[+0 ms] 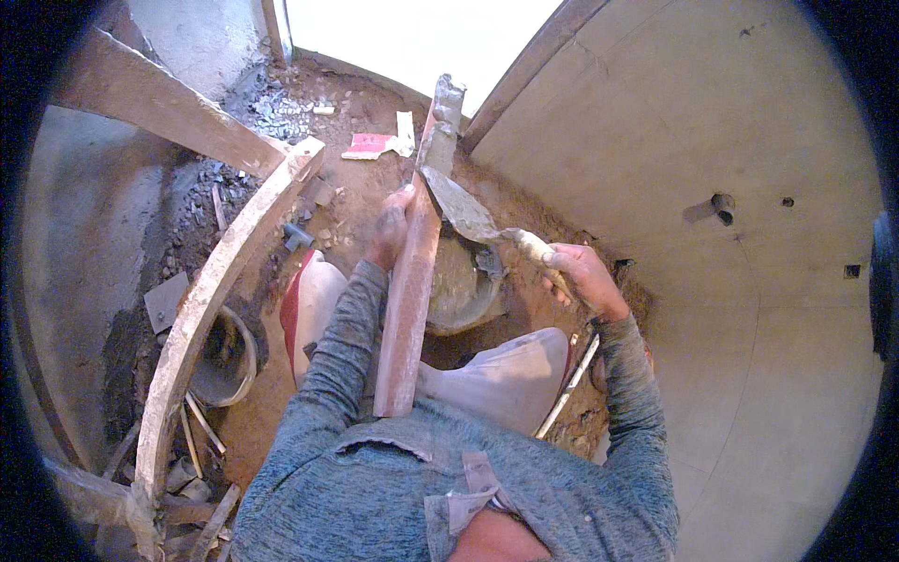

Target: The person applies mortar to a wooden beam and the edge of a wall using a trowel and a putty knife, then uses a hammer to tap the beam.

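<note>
My left hand (391, 227) grips a long, narrow reddish plank (405, 332) held lengthwise in front of my body, with grey wet material (444, 103) along its far end. My right hand (585, 276) is closed round the pale handle of a trowel (461, 208), whose grey-smeared blade lies against the plank's right side, just beyond my left hand. A grey-crusted round bucket or pan (457, 300) sits between my knees under the trowel, partly hidden by it and the plank.
A curved wooden timber (218, 253) runs along my left, beside a bucket (217, 361), sticks and rubble (281, 112). A torn red-and-white packet (373, 145) lies on the dirt floor ahead. A pale wall with holes (768, 356) rises on my right; a bright opening is ahead.
</note>
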The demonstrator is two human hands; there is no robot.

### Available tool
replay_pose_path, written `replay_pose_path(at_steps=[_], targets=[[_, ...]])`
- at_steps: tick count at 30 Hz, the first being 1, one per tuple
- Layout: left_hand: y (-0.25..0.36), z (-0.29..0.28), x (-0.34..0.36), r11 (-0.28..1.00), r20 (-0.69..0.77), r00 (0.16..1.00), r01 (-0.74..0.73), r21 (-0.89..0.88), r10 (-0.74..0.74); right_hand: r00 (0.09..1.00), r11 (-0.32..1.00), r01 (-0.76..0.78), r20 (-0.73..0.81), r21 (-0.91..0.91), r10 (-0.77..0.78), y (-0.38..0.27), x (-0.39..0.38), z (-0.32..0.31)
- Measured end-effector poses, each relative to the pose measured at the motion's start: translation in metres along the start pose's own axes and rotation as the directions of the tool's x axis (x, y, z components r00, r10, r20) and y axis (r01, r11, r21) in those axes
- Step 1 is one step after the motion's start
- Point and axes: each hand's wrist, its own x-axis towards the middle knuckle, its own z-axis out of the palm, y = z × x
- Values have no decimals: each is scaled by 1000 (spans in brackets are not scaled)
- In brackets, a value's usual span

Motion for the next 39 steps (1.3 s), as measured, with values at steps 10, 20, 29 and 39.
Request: replay_pose_path(at_steps=[10, 20, 29, 39], targets=[[38, -7, 2, 997, -50, 997, 54, 46, -52, 979, 981, 166, -105, -102, -177, 65, -28, 23], [63, -5, -7, 996, -92, 994, -44, 78, 51, 908, 321, 128, -19, -938, -418, 75, -22, -7], [68, 2, -18, 976, -24, 993, -109, 190, 116, 907, -96, 253, 271, -963, -321, 45, 71, 55], [70, -6, -13, 986, -84, 996, -25, 167, 40, 923, 58, 362, 366, -930, 120, 60, 115, 80]])
